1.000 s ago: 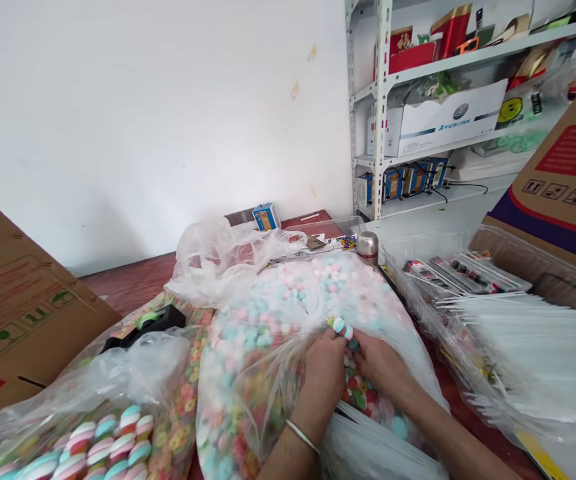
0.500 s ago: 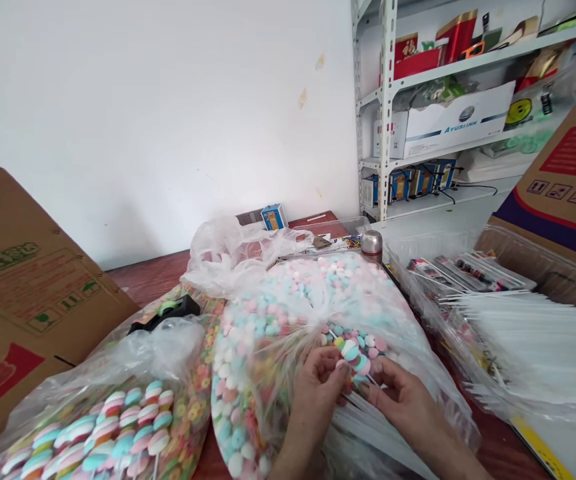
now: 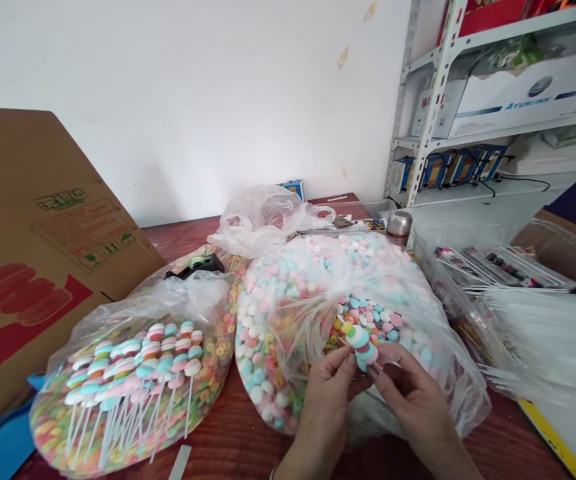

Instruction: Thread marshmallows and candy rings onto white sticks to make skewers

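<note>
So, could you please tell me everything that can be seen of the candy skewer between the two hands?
The candy skewer is a short row of smooth, rounded pieces packed close together, soft and sugary by their look. Yellow sits at the far end; white, turquoise and red show below. It leans, its far end up and to the left, over the clear plastic bag of loose candies. The fingers of the left hand and right hand pinch it near its lower end, which they partly hide.
</note>
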A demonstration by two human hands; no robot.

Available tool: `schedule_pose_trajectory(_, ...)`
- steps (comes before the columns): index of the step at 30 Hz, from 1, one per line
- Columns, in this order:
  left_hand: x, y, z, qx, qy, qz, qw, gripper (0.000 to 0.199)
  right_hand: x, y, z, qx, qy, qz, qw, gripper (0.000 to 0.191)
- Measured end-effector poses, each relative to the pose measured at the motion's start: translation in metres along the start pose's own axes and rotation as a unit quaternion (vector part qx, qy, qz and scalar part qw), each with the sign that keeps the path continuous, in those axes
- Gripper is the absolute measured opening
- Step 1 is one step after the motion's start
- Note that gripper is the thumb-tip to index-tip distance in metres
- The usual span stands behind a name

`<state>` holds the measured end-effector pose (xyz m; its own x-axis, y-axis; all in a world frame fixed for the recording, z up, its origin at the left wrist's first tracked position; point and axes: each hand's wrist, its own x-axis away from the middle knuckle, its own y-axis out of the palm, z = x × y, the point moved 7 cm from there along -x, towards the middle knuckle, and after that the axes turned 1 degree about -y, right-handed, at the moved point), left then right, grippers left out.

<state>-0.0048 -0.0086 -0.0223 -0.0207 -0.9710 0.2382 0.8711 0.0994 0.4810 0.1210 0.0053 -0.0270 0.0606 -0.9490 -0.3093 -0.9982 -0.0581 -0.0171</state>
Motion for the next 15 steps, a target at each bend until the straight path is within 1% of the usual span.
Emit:
schedule_pose_trajectory(3,-0.001,-0.004,0.0,-0.023,0.018,0.006,1.0,0.042,-0.002,0.004,0.009,-0.096,0.066,-0.004,0.993,0.017)
schedule_pose_trajectory(6,-0.004,-0.007,0.001,-0.048,0.037,0.006,0.998,0.045,-0.002,0.007,0.013,-0.147,0.092,0.009,0.985,0.018)
schedule_pose_trajectory(8,-0.006,-0.009,0.002,-0.046,0.043,0.006,0.998,0.047,-0.002,0.009,0.014,-0.143,0.103,0.006,0.984,0.019)
schedule_pose_trajectory(11,-0.008,-0.011,-0.002,-0.031,0.018,0.005,0.999,0.047,-0.001,0.013,0.015,-0.112,0.114,-0.004,0.987,0.02)
schedule_pose_trajectory(13,-0.008,-0.015,-0.005,-0.034,-0.004,0.028,0.999,0.048,0.0,0.012,0.014,-0.094,0.117,-0.006,0.989,0.021)
schedule_pose_trajectory(15,-0.009,-0.022,-0.006,-0.034,-0.011,0.065,0.997,0.047,0.003,0.007,0.011,-0.047,0.113,0.0,0.992,0.024)
